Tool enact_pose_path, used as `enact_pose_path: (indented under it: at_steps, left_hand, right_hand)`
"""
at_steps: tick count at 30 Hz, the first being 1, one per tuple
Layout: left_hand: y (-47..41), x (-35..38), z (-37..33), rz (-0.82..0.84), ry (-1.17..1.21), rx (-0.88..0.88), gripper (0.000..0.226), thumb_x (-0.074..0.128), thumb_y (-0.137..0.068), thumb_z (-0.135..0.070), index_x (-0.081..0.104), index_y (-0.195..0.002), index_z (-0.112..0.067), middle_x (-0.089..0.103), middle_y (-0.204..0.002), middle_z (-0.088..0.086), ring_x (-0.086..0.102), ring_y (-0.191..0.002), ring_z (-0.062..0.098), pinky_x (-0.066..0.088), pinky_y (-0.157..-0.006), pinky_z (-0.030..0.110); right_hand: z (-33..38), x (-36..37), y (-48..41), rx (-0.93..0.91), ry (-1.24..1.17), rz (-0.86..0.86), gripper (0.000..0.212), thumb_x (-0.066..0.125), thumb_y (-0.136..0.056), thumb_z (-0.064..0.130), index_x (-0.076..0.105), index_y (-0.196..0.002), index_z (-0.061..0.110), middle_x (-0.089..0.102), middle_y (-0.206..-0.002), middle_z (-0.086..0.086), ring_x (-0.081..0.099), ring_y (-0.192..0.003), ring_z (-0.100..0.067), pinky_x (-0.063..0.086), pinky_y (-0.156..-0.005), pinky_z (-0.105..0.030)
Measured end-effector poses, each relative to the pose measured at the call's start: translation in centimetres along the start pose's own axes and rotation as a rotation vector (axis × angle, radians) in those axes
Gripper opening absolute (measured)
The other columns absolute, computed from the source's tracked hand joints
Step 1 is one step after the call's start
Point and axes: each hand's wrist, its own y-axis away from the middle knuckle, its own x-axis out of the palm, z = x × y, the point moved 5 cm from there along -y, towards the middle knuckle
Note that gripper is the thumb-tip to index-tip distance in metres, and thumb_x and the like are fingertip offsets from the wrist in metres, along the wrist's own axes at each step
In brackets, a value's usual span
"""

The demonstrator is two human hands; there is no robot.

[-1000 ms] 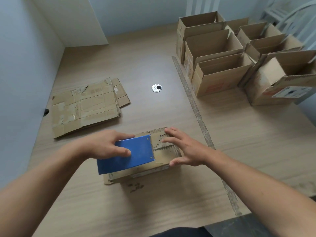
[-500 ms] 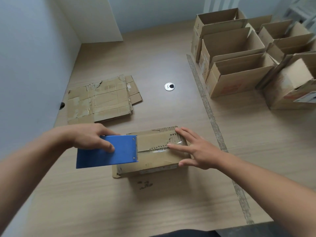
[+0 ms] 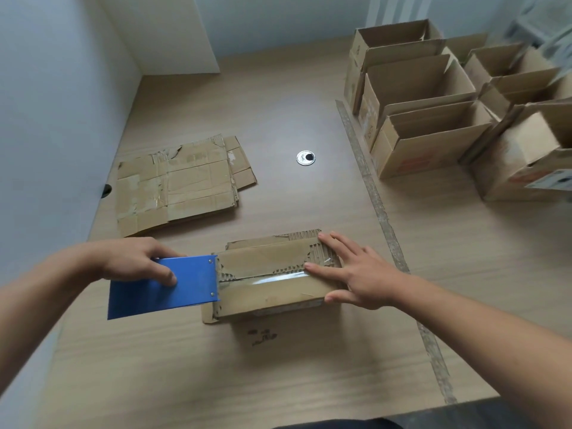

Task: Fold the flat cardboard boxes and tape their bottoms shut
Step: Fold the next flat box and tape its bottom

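Atop box (image 3: 269,300), R hand (image 3: 356,274) fingers (image 3: 339,244) flat, apart; L hand (image 3: 136,258) fingers (image 3: 162,272) grip tape dispenser (image 3: 145,300).

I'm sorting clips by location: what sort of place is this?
Likely a packing desk in a plain room: a wooden table, a row of open boxes, and a stack of flat cardboard.

A pale wood-grain bench (image 3: 278,113) spreads under the left grip (image 3: 136,261); bluish-white walls (image 3: 46,119) rise left of it and far beyond, a white panel (image 3: 164,32) in their corner.
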Motion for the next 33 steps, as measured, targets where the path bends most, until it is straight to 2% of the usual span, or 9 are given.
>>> enact_pose_path:
  at_steps: [3,9,13,17,20,23,27,30,33]
  left_hand:
    - [0.4,0.2,1.9,0.007,0.024,-0.009,0.036,0.061,-0.069,-0.052,0.068,-0.104,-0.057,0.073,-0.101,-0.019,0.068,-0.094,0.004,0.048,-0.095,0.033]
    - [0.3,0.4,4.5,0.014,0.044,-0.004,0.044,0.062,-0.066,-0.055,0.072,-0.107,-0.043,0.074,-0.103,-0.016,0.068,-0.097,0.007,0.047,-0.099,0.038]
    - [-0.7,0.3,5.5,0.002,0.027,-0.019,0.04,0.06,-0.066,-0.054,0.071,-0.103,-0.046,0.073,-0.098,-0.02,0.067,-0.093,0.003,0.047,-0.097,0.035]
    - [-2.4,0.8,6.0,0.007,0.007,0.012,0.049,0.057,-0.058,-0.062,0.072,-0.1,-0.042,0.072,-0.097,-0.018,0.066,-0.096,0.007,0.047,-0.097,0.039]
    - [-3.4,1.1,6.2,0.012,0.017,0.016,0.038,0.057,-0.061,-0.059,0.071,-0.094,-0.046,0.072,-0.095,-0.018,0.066,-0.096,0.01,0.048,-0.097,0.04]
    - [-4.2,1.5,6.1,0.015,0.024,0.035,0.03,0.059,-0.062,-0.058,0.07,-0.09,-0.053,0.072,-0.095,-0.019,0.066,-0.096,0.01,0.049,-0.096,0.04]
    - [-5.2,1.9,6.0,0.009,0.044,0.053,0.044,0.057,-0.054,-0.065,0.07,-0.094,-0.053,0.071,-0.098,-0.019,0.065,-0.097,0.011,0.048,-0.096,0.042]
    - [-5.8,2.3,6.1,0.003,0.081,0.061,0.05,0.057,-0.052,-0.065,0.071,-0.097,-0.049,0.071,-0.101,-0.017,0.065,-0.097,0.011,0.048,-0.096,0.042]
    - [-5.8,3.0,6.2,-0.01,0.116,0.067,0.046,0.058,-0.057,-0.061,0.071,-0.097,-0.045,0.071,-0.1,-0.015,0.065,-0.097,0.013,0.048,-0.096,0.041]
  right_hand:
    - [0.2,0.0,0.1,-0.003,0.011,-0.001,0.072,0.0,-0.075,0.087,-0.014,-0.142,0.066,-0.034,-0.16,0.002,-0.029,-0.148,-0.018,0.024,-0.112,-0.049]
    - [0.2,0.1,0.5,0.007,0.051,0.036,0.07,-0.022,-0.065,0.089,-0.028,-0.132,0.069,-0.044,-0.154,0.001,-0.037,-0.143,-0.017,0.014,-0.119,-0.048]
    - [0.3,0.1,0.1,0.014,0.028,0.04,0.067,-0.018,-0.069,0.09,-0.024,-0.133,0.071,-0.042,-0.155,0.001,-0.037,-0.142,-0.014,0.015,-0.119,-0.05]
    - [0.4,-0.2,0.1,0.034,0.005,0.086,0.067,-0.014,-0.068,0.091,-0.02,-0.133,0.073,-0.045,-0.153,0.003,-0.042,-0.14,-0.013,0.012,-0.119,-0.046]
    - [0.5,-0.3,0.1,0.04,0.005,0.112,0.066,-0.014,-0.068,0.091,-0.022,-0.132,0.074,-0.047,-0.152,0.005,-0.044,-0.139,-0.013,0.011,-0.119,-0.043]
    - [0.5,-0.3,0.0,0.056,-0.033,0.116,0.065,-0.008,-0.07,0.093,-0.019,-0.132,0.076,-0.046,-0.152,0.006,-0.042,-0.14,-0.013,0.009,-0.12,-0.045]
    - [0.3,-0.3,-0.1,0.07,-0.068,0.122,0.064,-0.001,-0.071,0.093,-0.017,-0.131,0.078,-0.045,-0.152,0.011,-0.04,-0.142,-0.011,0.009,-0.123,-0.045]
    - [0.6,-0.9,-0.2,0.085,-0.096,0.154,0.063,0.023,-0.079,0.086,-0.009,-0.133,0.078,-0.041,-0.154,0.012,-0.037,-0.143,-0.011,0.007,-0.123,-0.048]
    - [1.5,-1.7,-0.3,0.159,-0.072,0.192,0.068,0.05,-0.088,0.066,0.013,-0.145,0.064,-0.033,-0.159,0.006,-0.037,-0.144,-0.016,-0.004,-0.122,-0.055]
